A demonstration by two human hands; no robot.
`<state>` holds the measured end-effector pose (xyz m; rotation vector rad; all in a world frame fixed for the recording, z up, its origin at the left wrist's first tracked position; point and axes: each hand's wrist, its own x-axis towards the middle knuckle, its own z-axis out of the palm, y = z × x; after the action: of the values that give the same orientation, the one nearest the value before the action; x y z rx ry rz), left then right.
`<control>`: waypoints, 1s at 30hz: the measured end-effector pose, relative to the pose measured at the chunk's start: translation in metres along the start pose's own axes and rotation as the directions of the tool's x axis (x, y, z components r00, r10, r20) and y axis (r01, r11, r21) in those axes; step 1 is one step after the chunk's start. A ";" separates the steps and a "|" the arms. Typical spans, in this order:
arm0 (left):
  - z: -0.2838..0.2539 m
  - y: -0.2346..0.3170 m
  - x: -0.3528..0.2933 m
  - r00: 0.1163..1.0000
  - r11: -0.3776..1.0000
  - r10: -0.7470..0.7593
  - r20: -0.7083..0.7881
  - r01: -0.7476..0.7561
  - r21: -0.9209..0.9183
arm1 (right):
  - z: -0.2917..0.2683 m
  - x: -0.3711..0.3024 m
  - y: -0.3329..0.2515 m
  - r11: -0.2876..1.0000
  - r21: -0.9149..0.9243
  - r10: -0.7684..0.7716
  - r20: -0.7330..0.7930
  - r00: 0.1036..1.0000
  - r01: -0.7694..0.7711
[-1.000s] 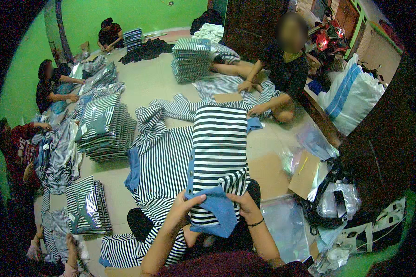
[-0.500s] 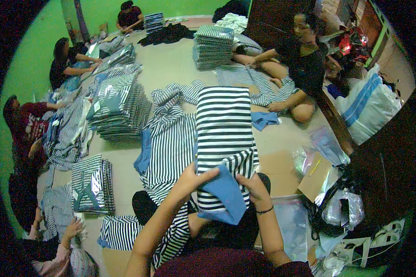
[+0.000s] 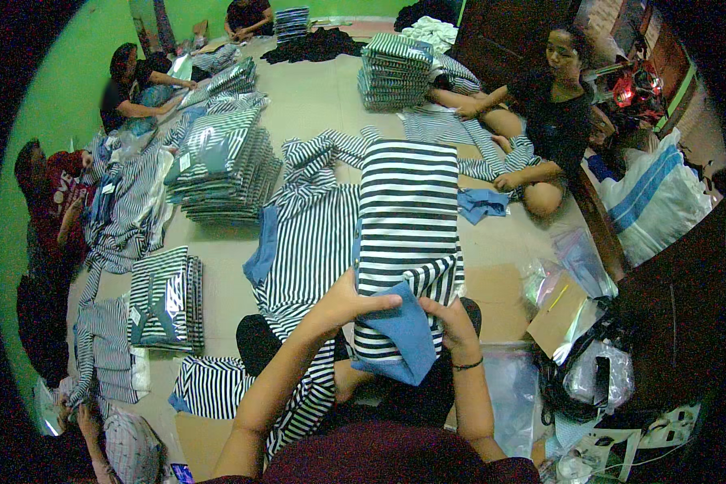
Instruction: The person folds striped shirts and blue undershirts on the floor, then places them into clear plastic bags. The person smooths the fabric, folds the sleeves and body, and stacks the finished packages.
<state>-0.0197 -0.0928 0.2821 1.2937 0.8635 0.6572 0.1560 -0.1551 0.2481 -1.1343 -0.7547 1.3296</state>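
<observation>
A black-and-white striped shirt (image 3: 409, 198), folded into a long rectangle, is held up in front of me. At its near end a blue part, perhaps the collar (image 3: 402, 335), is folded over. My left hand (image 3: 356, 302) grips the left edge, thumb lying across the blue cloth. On the right edge my right hand (image 3: 450, 323) closes round the cloth, a dark band on its wrist. Behind the bundle, a second striped shirt (image 3: 310, 234) with blue trim spreads over the floor. A smaller folded striped piece (image 3: 214, 387) lies beside my left forearm.
Stacks of bagged striped shirts stand at the left (image 3: 218, 173), nearer left (image 3: 167, 298) and far back (image 3: 394, 73). Several people sit around, handling garments. Clear plastic bags (image 3: 500, 395), cardboard (image 3: 557, 319) and a white sack (image 3: 657, 198) lie to the right.
The whole scene has shifted slightly right in the picture. Both my hands keep their hold on the folded shirt. At the lower left, another person's hand has moved left and down.
</observation>
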 end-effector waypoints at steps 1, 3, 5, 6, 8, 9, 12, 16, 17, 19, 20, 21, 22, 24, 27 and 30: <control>0.001 0.000 -0.001 0.999 0.999 -0.032 -0.005 0.032 0.021 | -0.002 0.000 -0.001 0.999 -0.014 0.046 0.067 0.997 -0.045; 0.005 0.000 -0.002 0.996 0.997 -0.079 -0.047 0.080 0.009 | -0.006 -0.001 0.000 0.999 -0.020 0.042 0.079 0.996 -0.041; 0.007 0.000 -0.005 0.998 0.999 -0.025 -0.059 0.027 0.025 | -0.011 -0.002 0.002 0.999 -0.011 0.054 0.063 0.997 -0.053; 0.008 0.000 -0.006 0.998 0.999 -0.004 -0.066 0.006 0.034 | -0.013 -0.001 0.003 0.997 -0.003 0.078 0.048 0.996 -0.078; 0.008 0.000 -0.006 0.999 0.999 -0.043 0.027 0.044 -0.027 | -0.018 0.001 0.008 0.998 0.003 0.059 0.018 0.998 -0.059; 0.007 -0.001 -0.006 0.997 0.997 -0.054 0.062 0.057 -0.051 | -0.020 0.001 0.011 0.996 0.046 0.072 0.031 0.997 -0.073; 0.006 -0.005 -0.006 0.989 0.960 -0.081 0.120 0.110 -0.256 | -0.026 0.000 0.018 0.988 0.136 0.071 0.029 0.997 -0.074; 0.006 -0.013 -0.007 0.985 0.996 0.083 0.152 -0.079 -0.032 | -0.033 -0.003 0.022 0.976 0.207 0.042 0.133 0.990 -0.069; 0.006 -0.015 -0.007 0.985 0.995 0.090 0.146 -0.083 -0.059 | -0.035 -0.001 0.022 0.979 0.137 0.136 0.097 0.986 -0.149; 0.011 -0.016 -0.006 0.991 0.991 0.112 0.074 -0.117 0.061 | -0.037 0.000 0.026 0.991 0.101 0.086 0.071 0.994 -0.093; 0.014 -0.016 -0.006 0.989 0.983 0.146 0.033 -0.148 0.108 | -0.038 0.000 0.028 0.994 0.106 0.019 0.085 0.996 -0.028; 0.016 -0.015 -0.007 0.987 0.973 0.161 -0.010 -0.157 0.171 | -0.037 0.000 0.032 0.998 0.063 0.016 0.050 0.999 -0.019; 0.021 -0.014 -0.006 0.942 0.907 0.320 -0.097 -0.276 0.318 | -0.037 0.001 0.036 0.991 0.106 0.072 0.040 0.997 -0.076; 0.026 -0.010 -0.014 0.730 0.607 0.644 -0.230 -0.304 0.734 | -0.037 0.001 0.043 0.974 0.199 0.104 0.039 0.994 -0.110; 0.027 -0.001 -0.030 0.697 0.354 0.716 -0.022 -0.336 0.873 | -0.037 0.000 0.047 0.967 0.236 0.085 0.051 0.995 -0.095; 0.032 0.004 -0.036 0.754 0.238 0.638 0.157 -0.388 0.890 | -0.037 -0.001 0.046 0.979 0.153 0.132 0.040 0.991 -0.136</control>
<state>-0.0121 -0.1385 0.2944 2.6473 1.0190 0.9435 0.1744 -0.1684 0.1939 -1.0571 -0.5924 1.4943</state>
